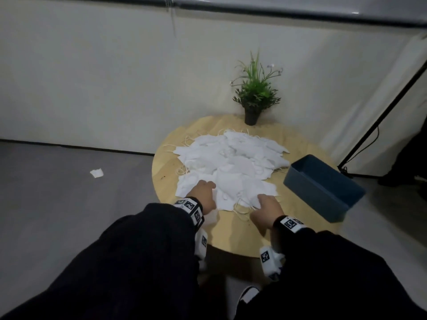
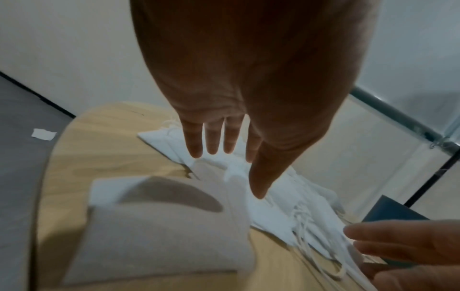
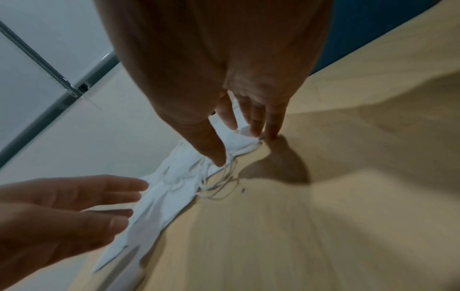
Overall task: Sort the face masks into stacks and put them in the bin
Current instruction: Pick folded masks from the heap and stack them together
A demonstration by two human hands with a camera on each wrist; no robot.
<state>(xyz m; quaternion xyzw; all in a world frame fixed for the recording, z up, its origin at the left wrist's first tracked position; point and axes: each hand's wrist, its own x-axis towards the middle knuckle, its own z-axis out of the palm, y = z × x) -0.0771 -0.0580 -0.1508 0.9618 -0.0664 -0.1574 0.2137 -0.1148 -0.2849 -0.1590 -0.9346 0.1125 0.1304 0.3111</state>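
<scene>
A loose pile of white face masks (image 1: 231, 158) with ear loops covers the middle of a round wooden table (image 1: 231, 234). A dark blue bin (image 1: 323, 188) stands at the table's right edge, and I see nothing in it. My left hand (image 1: 204, 192) hovers over the pile's near left edge with straight, spread fingers (image 2: 211, 141) and holds nothing. My right hand (image 1: 265, 204) is at the near right edge. Its fingertips (image 3: 256, 130) touch a mask corner (image 3: 242, 131) beside tangled loops, with the thumb apart. One mask (image 2: 161, 226) lies separately under my left wrist.
A potted green plant (image 1: 254, 98) stands at the table's far edge behind the pile. A scrap of white paper (image 1: 96, 173) lies on the grey floor to the left. A black stand pole (image 1: 381, 118) slants up at the right, behind the bin.
</scene>
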